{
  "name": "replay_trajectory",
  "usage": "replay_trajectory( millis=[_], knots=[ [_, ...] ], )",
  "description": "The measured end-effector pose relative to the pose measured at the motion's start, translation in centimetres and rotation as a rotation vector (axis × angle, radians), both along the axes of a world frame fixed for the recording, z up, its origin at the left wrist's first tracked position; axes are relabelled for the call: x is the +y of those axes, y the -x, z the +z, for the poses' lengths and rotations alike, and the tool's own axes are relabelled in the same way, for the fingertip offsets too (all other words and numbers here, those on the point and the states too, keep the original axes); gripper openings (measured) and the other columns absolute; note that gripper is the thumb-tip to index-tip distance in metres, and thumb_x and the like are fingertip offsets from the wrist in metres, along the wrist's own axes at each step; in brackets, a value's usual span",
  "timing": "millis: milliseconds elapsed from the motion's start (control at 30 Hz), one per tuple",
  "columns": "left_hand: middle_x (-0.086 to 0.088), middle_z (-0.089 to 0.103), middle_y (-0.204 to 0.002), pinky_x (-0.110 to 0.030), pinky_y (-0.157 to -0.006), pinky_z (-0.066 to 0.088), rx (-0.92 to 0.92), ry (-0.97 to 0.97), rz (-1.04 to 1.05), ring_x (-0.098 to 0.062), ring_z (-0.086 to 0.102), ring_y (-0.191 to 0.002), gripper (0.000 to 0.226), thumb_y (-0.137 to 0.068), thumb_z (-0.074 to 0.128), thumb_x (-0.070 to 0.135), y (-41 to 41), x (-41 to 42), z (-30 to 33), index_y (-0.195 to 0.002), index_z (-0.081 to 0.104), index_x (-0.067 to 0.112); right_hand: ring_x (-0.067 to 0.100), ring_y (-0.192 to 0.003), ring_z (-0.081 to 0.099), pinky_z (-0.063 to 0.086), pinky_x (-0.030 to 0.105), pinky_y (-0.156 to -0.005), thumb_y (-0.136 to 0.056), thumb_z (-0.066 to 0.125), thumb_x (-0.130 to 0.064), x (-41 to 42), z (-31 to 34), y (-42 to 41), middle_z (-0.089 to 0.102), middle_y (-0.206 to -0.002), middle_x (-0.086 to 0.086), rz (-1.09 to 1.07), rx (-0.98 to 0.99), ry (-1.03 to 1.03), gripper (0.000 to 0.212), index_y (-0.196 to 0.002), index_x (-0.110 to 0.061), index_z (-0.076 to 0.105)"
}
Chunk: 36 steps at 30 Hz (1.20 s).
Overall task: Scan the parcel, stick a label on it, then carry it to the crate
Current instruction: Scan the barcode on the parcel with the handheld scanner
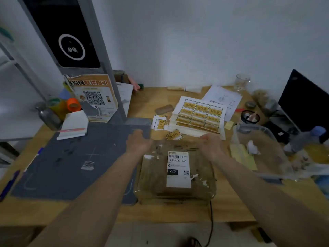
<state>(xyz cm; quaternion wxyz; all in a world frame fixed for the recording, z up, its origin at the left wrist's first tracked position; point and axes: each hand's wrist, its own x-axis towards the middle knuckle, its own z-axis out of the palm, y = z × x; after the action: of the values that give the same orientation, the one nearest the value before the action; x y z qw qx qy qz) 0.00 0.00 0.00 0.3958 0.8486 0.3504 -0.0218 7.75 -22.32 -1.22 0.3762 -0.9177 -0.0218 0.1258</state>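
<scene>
I have my left hand (138, 142) and my right hand (211, 144) curled over the far corners of the parcel (175, 172), which lies on the wooden desk (222, 209) with its near-left corner overlapping the grey scanning mat (71, 157), white shipping label up. With only 2 grips, both at the far edge, the glossy tape could let the near end sag or slide from my fingers (my guess). The loose yellow label (174, 135) lies just beyond the parcel, between my hands, and a careless lift could sweep it away.
</scene>
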Motion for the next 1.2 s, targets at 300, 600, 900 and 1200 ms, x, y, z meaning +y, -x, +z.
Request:
replay_trajectory(
  millis=[300, 600, 900, 1200],
  knots=[
    [-0.018, 0.062, -0.120, -0.037, -0.089, 0.053, 0.107, 0.313, 0.189, -0.027, 0.064, -0.100, 0.069, -0.075, 0.071, 0.026, -0.8, -1.5, -1.6, -0.132, 0.045, -0.003, 0.031, -0.102, 0.055, 0.051, 0.045, -0.089, -0.090, 0.052, -0.014, -0.6, -1.9, -0.6, 0.050, -0.124, 0.015, -0.119, 0.442, -0.217, 0.067, -0.147, -0.011, 0.016],
    [-0.022, 0.032, -0.145, -0.041, -0.099, 0.040, -0.003, 0.021, 0.086, -0.040, 0.041, -0.128, 0.107, -0.072, 0.074, 0.045, -1.3, -1.5, 1.3, -0.148, -0.001, 0.040, 0.018, -0.073, 0.055, 0.045, 0.030, -0.059, -0.087, 0.048, -0.003, 0.0, -0.8, -2.9, 0.064, -0.095, 0.011, -0.184, 0.241, -0.422, 0.030, -0.114, -0.014, 0.055],
    [-0.011, 0.035, -0.112, -0.032, -0.073, 0.042, -0.041, -0.111, 0.052, -0.022, 0.045, -0.069, 0.083, -0.062, 0.086, 0.024, -1.3, -2.5, 2.0, -0.126, 0.035, 0.033, 0.023, -0.090, 0.061, 0.053, 0.042, -0.080, -0.086, 0.042, 0.002, -0.3, -0.3, -3.4, 0.066, -0.095, 0.006, -0.275, 0.289, -0.670, 0.035, -0.111, -0.016, 0.059],
    [-0.013, 0.037, -0.117, -0.040, -0.079, 0.046, -0.023, -0.146, 0.042, -0.032, 0.053, -0.084, 0.079, -0.065, 0.084, 0.025, -1.3, -2.7, 2.2, -0.126, 0.034, 0.032, 0.034, -0.092, 0.055, 0.043, 0.042, -0.093, -0.094, 0.041, -0.006, -4.0, -4.8, -3.4, 0.057, -0.113, 0.019, -0.419, 0.383, -0.397, 0.041, -0.133, 0.003, 0.042]
  ],
)
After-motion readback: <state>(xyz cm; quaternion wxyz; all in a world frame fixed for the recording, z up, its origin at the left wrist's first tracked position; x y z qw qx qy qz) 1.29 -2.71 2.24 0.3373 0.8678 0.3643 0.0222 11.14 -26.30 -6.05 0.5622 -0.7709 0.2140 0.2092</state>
